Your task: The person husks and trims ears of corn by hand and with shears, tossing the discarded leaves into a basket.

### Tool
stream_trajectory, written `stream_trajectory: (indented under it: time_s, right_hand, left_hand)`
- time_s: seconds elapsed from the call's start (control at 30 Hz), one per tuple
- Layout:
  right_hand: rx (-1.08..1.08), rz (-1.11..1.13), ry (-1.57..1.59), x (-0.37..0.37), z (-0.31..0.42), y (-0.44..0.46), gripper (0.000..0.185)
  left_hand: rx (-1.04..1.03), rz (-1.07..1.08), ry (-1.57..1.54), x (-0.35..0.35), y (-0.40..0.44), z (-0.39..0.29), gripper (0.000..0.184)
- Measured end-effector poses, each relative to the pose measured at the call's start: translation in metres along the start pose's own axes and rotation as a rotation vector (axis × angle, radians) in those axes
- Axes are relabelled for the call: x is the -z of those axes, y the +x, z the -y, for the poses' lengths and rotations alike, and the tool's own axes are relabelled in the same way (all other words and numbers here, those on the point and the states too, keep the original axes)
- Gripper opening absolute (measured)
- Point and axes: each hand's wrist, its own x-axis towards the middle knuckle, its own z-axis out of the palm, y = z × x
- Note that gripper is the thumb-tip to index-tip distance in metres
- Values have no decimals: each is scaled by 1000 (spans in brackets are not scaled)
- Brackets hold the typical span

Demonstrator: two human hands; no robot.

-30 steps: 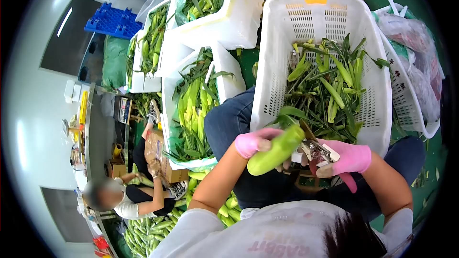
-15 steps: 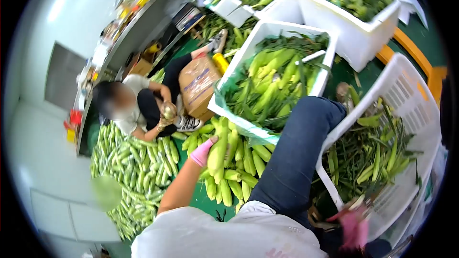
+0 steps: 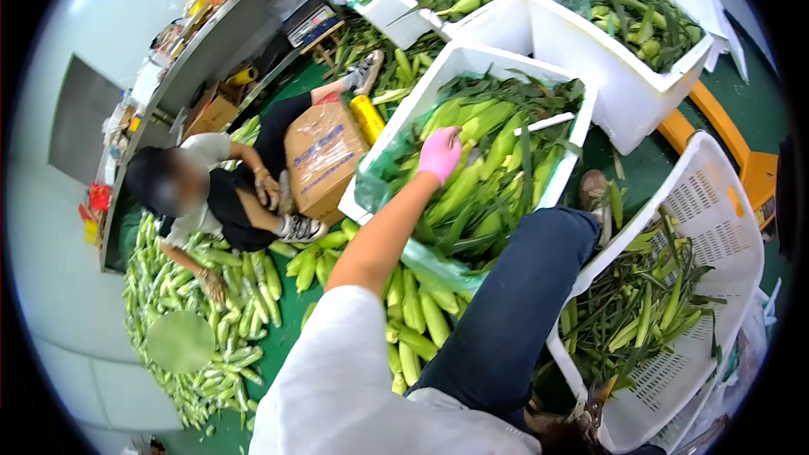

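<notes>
My left hand [image 3: 441,154], in a pink glove, is over the white foam box [image 3: 581,131] with its fingers curled at an ear of corn [image 3: 484,120]. Green-husked ears and loose leaves fill this box, which has a green mesh liner. Low at the frame's bottom, a dark reddish shape beside the white basket appears to be my right hand [image 3: 573,436]; its fingers cannot be made out. Near it is a small pointed item [image 3: 603,391], too unclear to name. Trimmed ears of corn [image 3: 413,303] lie in a pile on the floor under my left arm.
A white slatted basket [image 3: 708,177] of husk leaves stands by my right leg. More corn-filled foam boxes [image 3: 581,59] are behind. To the left, another person sits by a cardboard box [image 3: 324,152], one gloved hand on a heap of wrapped corn [image 3: 236,286]. A yellow roll [image 3: 367,118] leans there.
My left hand has left an ear on the floor pile and moved up into the foam box. My right hand has dropped lower. The other person's arm has reached to the wrapped corn.
</notes>
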Motion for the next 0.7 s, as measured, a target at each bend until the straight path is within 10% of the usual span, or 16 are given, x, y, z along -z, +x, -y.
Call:
stream_trajectory:
  time_s: [0.17, 0.33, 0.4, 0.5, 0.57, 0.7]
  right_hand:
    - [9, -46, -7, 16, -6, -18, 57]
    - [267, 93, -30, 53, -23, -45, 60]
    - [240, 116, 411, 25, -2, -36, 62]
    - [385, -17, 208, -21, 12, -4, 71]
    - [333, 77, 41, -35, 39, 8, 79]
    - [247, 194, 85, -9, 53, 23, 80]
  left_hand:
    - [395, 258, 638, -73, 69, -39, 62]
    - [519, 640, 199, -64, 142, 13, 64]
    - [460, 765, 169, -67, 160, 34, 64]
    - [246, 442, 406, -59, 101, -12, 83]
    - [518, 347, 147, -53, 91, -3, 90]
    - [533, 614, 369, -76, 103, 15, 94]
